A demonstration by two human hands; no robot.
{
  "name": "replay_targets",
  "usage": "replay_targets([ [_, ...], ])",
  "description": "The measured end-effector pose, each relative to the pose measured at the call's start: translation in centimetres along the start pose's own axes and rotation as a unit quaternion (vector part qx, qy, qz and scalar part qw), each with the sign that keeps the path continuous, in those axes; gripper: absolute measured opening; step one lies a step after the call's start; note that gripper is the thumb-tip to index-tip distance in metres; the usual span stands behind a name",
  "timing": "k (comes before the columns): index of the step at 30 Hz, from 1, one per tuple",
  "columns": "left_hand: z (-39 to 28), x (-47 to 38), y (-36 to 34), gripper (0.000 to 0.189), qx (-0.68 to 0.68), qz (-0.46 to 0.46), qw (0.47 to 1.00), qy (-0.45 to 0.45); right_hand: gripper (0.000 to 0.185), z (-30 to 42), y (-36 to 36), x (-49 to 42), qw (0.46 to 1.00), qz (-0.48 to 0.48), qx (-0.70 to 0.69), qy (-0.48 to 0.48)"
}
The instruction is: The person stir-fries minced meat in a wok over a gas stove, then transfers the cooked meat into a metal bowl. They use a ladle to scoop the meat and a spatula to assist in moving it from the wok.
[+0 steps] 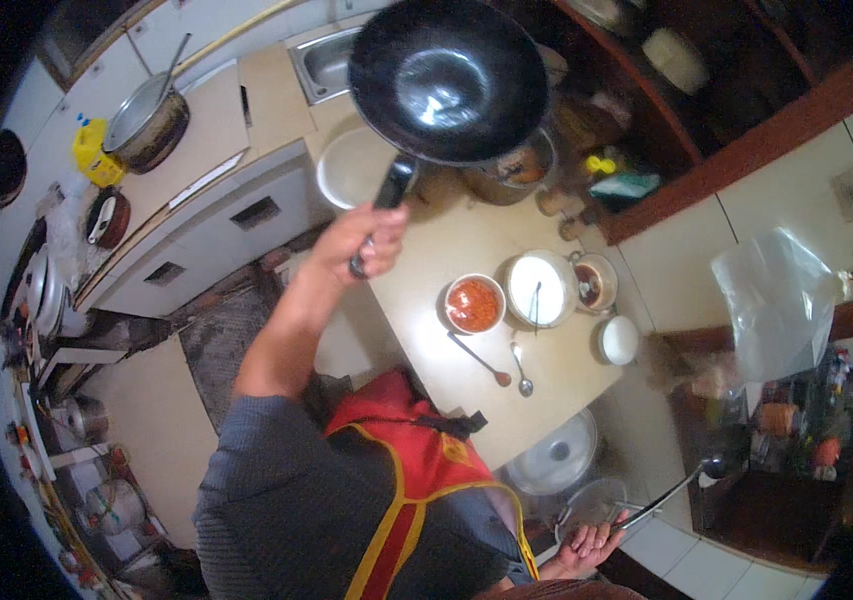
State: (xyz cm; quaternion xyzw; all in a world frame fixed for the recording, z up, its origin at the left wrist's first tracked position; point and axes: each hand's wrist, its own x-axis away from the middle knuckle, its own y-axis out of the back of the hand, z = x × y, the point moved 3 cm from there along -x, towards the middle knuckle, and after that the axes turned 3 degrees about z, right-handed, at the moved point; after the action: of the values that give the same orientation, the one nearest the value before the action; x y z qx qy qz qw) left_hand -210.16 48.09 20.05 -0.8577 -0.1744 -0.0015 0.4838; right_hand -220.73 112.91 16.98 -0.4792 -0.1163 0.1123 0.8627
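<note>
My left hand (366,240) grips the black handle of a dark wok (445,82), holding it up above the far part of the table. The wok's inside shines and looks empty. At the lower right, my right hand (588,544) holds a long metal-handled utensil (663,495); its dark head is too blurred to name. On the table (426,375), a white bowl (475,303) holds an orange-red sauce or paste. Beside it stands a white-filled container (541,289) with a thin utensil across it. Two spoons, one red-stained (500,377) and one metal (525,386), lie nearer me.
A glass jar (594,283) with dark contents and a small white bowl (618,340) stand by the wall. Partly under the wok are a pale basin (344,169) and a pot (501,187). A plastic bag (775,304) hangs right. A metal lid (555,452) sits beyond the table's near edge.
</note>
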Motion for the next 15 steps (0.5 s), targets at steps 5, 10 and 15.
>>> replay_targets([
  [5,3.3,3.9,-3.2,0.012,0.047,0.012,0.998,0.036,0.046,-4.5,-6.5,-5.6,0.984,0.130,0.019,-0.122],
  [10,7.0,7.1,-5.0,0.014,0.065,0.004,0.996,0.062,0.042,-13.2,-14.9,-11.6,0.921,0.241,0.068,-0.300],
  [15,7.8,11.5,-4.0,0.009,0.091,0.023,0.994,0.059,0.039,-23.7,-23.4,-12.5,0.836,0.288,0.106,-0.455],
])
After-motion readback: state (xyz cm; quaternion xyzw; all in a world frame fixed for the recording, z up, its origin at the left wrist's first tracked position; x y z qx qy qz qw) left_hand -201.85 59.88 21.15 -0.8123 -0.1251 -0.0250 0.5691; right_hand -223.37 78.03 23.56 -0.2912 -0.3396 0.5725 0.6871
